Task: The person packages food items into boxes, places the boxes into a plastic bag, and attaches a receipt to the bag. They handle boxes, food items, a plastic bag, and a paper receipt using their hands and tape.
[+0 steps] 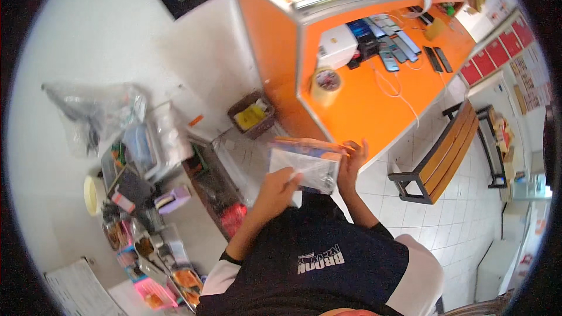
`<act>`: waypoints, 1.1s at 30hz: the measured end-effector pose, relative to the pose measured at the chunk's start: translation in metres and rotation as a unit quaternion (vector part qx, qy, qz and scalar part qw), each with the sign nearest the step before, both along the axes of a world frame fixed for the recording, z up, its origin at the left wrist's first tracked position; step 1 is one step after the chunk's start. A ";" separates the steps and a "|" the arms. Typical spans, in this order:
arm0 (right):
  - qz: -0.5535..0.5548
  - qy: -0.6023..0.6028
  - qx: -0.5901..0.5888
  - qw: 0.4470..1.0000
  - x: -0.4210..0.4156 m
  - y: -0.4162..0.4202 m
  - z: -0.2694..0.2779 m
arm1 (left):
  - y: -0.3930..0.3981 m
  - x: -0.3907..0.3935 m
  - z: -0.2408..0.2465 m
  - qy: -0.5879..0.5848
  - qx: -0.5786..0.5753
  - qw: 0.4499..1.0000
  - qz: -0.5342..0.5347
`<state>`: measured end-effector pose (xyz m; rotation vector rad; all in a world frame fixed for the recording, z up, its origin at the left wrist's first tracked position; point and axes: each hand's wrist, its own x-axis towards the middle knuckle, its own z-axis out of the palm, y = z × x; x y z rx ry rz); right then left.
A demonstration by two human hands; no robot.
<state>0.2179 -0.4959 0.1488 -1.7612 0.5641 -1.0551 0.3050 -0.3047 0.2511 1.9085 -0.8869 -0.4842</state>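
Note:
A flat packet [303,166] with a pale front, a clear plastic cover and an orange-and-blue printed far edge is held up before my chest. My left hand [277,188] grips its lower left part, thumb on the pale face. At the right end my right hand [351,162] holds the upper corner, some fingers raised behind it. The packet's far side is hidden. Just beyond it lies the near end of an orange counter [347,118], with a thick roll of tape [326,90] standing on it.
On the counter are a white box [337,47], several phones [397,46] and white cables [397,93]. Below stands a brown waste basket [251,116]. To the left, a cluttered table [197,224] holds a purple item [172,199]. A wooden bench [452,153] stands on the right.

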 end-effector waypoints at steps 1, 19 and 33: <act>-0.035 -0.041 0.047 0.997 -0.008 -0.014 0.016 | -0.027 0.000 0.004 -0.020 0.000 0.999 -0.027; -0.099 -0.154 -0.094 0.979 0.116 -0.520 0.110 | -0.321 0.065 -0.015 -0.159 0.001 0.962 -0.221; -0.012 -0.127 0.024 0.992 0.196 -0.590 0.213 | -0.382 0.070 0.011 -0.145 0.082 0.952 -0.257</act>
